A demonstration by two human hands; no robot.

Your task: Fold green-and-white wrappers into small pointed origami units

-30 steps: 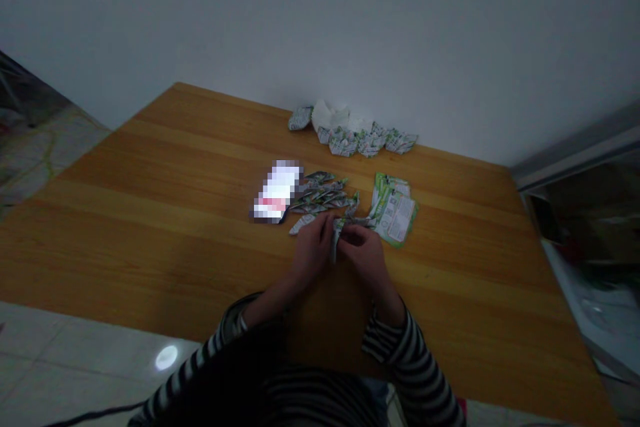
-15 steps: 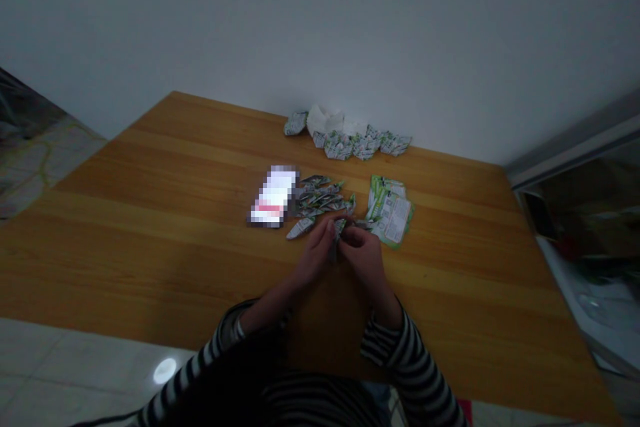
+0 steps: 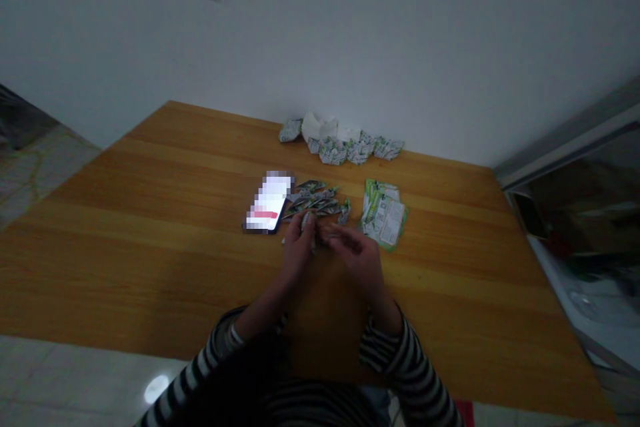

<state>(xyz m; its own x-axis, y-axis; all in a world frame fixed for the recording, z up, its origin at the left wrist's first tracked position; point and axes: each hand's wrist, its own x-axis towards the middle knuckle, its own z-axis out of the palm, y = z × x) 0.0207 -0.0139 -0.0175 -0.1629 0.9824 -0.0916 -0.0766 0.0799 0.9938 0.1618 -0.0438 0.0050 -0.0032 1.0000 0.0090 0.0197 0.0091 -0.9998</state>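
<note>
My left hand (image 3: 296, 250) is closed on a small folded paper piece (image 3: 313, 243), grey-white and printed, mostly covered by the fingers. My right hand (image 3: 359, 255) is just to its right, fingers stretched out toward the left thumb and slightly blurred; I see nothing held in it. Just beyond both hands lies a loose pile of folded paper pieces (image 3: 320, 200), printed in grey and green. To the right of the pile, a small stack of flat green-and-white printed sheets (image 3: 387, 219) lies fanned out.
A lit phone (image 3: 269, 203), its screen pixelated, lies left of the pile. Along the wall stand crumpled printed papers (image 3: 334, 150) and white tissue-like paper (image 3: 317, 127). The wooden table (image 3: 165, 233) meets the wall behind. A glass-fronted cabinet (image 3: 595, 213) stands at the right.
My left hand has moved left with the folded paper piece. My right hand has come off the piece, and its fingers have straightened. The view has shifted slightly.
</note>
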